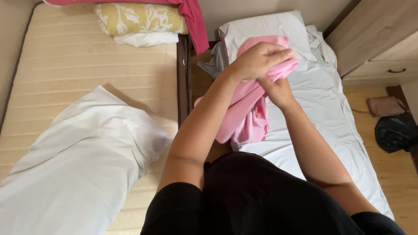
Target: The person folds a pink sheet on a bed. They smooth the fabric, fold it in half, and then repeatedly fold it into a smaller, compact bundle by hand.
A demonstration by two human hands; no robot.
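Note:
A pink cloth (pixel 246 115) hangs in front of me, bunched at its top between both hands. My left hand (pixel 257 59) grips the upper folds from above, fingers curled over the fabric. My right hand (pixel 278 90) sits just below it, closed around the same cloth from underneath. The cloth's lower end drapes down over the edge of a narrow mattress with a white sheet (pixel 322 100). A white pillow (pixel 265 30) lies behind the hands at the head of that mattress.
A bare beige mattress (pixel 65 65) on the left carries a large white pillow (pixel 82 161), a yellow patterned pillow (pixel 137 18) and a dark pink cloth (pixel 193 24). A wooden drawer unit (pixel 383 48), a brown bag (pixel 385 105) and a black bag (pixel 394 132) stand at right.

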